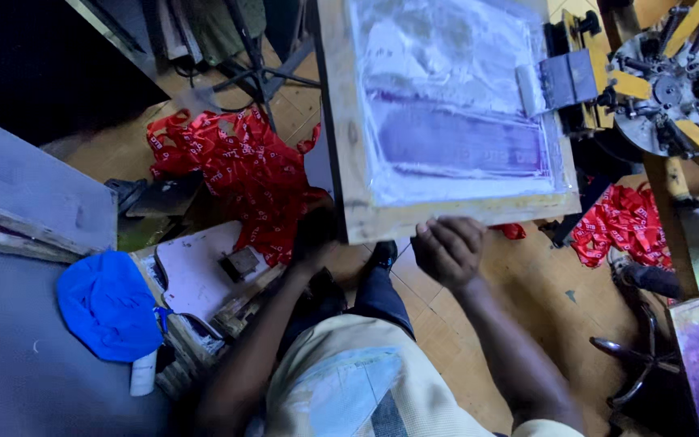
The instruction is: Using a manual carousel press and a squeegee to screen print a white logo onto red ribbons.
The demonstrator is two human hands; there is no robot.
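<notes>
Head view: right hand (pixel 446 251) curled shut at near edge of wooden-framed printing screen (pixel 446 113), touching the rail. Left hand (pixel 315 235) in shadow under frame corner, grip impossible to tell. Frame judged stiff, mesh fragile; best held by wood rails. Red lanyards (pixel 236 174) heaped below.

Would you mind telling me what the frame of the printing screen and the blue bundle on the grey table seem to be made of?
The frame, held at its near edge by the right hand, looks like bare, pale wood: matt, grainy, stained with purple ink. The blue bundle looks like soft cloth, crumpled in folds, though thin plastic cannot be ruled out. The left hand is in shadow under the frame's corner.
</notes>
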